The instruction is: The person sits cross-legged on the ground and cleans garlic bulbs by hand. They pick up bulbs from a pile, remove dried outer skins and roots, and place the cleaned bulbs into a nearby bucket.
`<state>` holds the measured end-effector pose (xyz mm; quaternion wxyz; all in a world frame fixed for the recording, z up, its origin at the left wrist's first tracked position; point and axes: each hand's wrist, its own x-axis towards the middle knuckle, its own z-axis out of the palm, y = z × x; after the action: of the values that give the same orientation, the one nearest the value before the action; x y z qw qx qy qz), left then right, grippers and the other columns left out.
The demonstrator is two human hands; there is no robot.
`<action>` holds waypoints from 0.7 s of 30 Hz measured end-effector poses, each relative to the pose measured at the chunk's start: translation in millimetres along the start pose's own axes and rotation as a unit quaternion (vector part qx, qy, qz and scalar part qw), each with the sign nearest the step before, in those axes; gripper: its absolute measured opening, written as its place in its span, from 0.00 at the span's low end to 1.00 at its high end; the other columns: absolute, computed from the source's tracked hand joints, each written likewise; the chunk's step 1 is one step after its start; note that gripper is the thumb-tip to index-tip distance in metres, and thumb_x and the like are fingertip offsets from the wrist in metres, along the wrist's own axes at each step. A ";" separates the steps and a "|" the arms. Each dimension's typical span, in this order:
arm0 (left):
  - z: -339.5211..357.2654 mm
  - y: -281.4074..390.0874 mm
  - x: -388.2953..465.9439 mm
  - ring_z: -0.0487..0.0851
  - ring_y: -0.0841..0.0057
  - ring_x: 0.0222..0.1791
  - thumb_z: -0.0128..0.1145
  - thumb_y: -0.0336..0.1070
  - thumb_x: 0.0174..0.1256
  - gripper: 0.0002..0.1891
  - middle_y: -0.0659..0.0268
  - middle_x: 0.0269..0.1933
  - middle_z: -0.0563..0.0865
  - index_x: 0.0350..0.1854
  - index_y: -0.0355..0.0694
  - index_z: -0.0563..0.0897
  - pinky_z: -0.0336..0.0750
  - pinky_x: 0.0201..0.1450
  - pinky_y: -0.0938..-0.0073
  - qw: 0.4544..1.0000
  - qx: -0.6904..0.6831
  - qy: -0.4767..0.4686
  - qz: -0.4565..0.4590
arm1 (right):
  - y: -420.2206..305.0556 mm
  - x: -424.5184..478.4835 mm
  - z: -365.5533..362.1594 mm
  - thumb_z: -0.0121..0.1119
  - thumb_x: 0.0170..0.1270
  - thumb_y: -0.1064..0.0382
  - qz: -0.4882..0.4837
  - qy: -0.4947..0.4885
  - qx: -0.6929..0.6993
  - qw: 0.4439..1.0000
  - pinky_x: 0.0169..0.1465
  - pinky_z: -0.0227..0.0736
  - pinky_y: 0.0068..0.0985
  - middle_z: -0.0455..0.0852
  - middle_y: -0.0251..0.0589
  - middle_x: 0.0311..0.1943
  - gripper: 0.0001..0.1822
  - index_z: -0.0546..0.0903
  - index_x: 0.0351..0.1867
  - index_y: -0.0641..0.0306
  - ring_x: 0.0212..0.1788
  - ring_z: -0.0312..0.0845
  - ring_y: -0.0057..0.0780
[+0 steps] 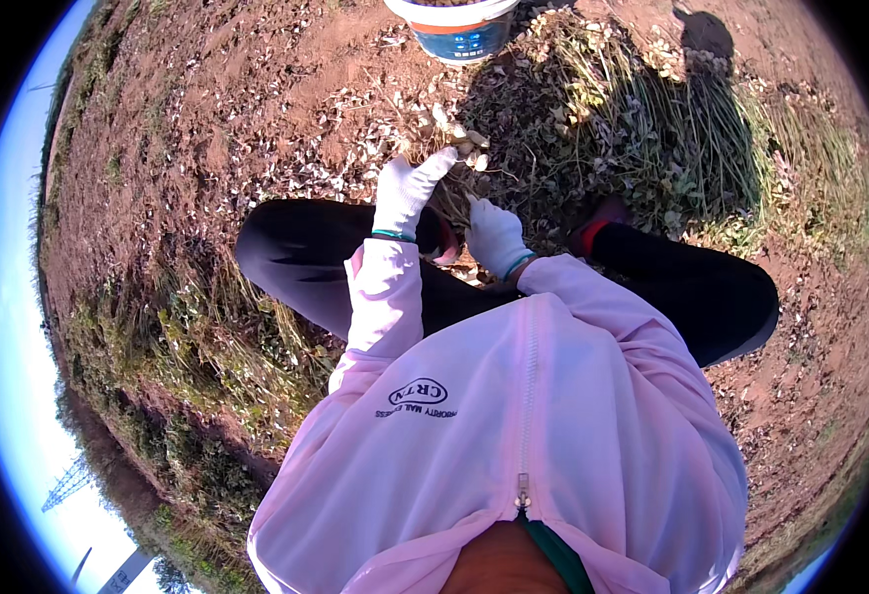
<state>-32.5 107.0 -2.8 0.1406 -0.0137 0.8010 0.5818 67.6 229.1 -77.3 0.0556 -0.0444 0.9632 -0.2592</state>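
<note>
My left hand [408, 187], in a white knit glove, grips a bunch of peanut pods and dry roots [470, 142] in front of my crossed legs. Pale pods stick out past its fingertips. Closer to my body, my right hand [495, 235] is also gloved in white and closed around the stems [452, 199] of the same plant. Its fingertips are partly hidden by the stems and shadow. Just beyond both hands, the soil is strewn with dry leaves and bits of root.
A white plastic bucket [458, 46] with a blue and orange label stands ahead, with brownish contents inside. A heap of pulled peanut plants [650, 141] lies ahead to the right, partly in my shadow. More plants [219, 349] lie on the left behind my knee [286, 241].
</note>
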 end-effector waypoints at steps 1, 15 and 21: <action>2.8 -3.5 2.4 0.85 0.73 0.33 0.67 0.47 0.57 0.20 0.60 0.33 0.87 0.36 0.30 0.84 0.79 0.40 0.70 0.989 -0.146 -0.032 0.013 | -4.3 -2.7 -0.7 0.59 0.56 0.56 -0.004 -0.026 -0.010 1.000 0.33 0.75 0.35 0.81 0.45 0.38 0.24 0.73 0.52 0.65 0.34 0.81 0.40; 17.7 49.3 -41.5 0.84 0.68 0.39 0.57 0.23 0.49 0.25 0.54 0.44 0.84 0.55 0.28 0.75 0.81 0.42 0.67 0.912 -0.401 -0.088 0.019 | 61.8 -17.1 -188.8 0.52 0.68 0.61 0.121 -0.069 0.579 0.803 0.35 0.68 0.14 0.83 0.32 0.34 0.13 0.79 0.48 0.66 0.33 0.76 0.15; 33.6 43.5 -45.2 0.82 0.76 0.38 0.58 0.30 0.59 0.18 0.60 0.43 0.85 0.52 0.32 0.78 0.77 0.42 0.77 0.939 -0.282 -0.195 -0.039 | 39.9 -3.3 -189.6 0.63 0.57 0.65 -0.065 0.128 0.440 0.886 0.39 0.72 0.18 0.81 0.40 0.46 0.21 0.77 0.53 0.63 0.36 0.78 0.21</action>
<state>9.8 146.1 39.0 0.3065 0.0298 0.5603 0.7689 43.9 357.6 65.8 -0.0710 -0.0441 0.7439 -0.6630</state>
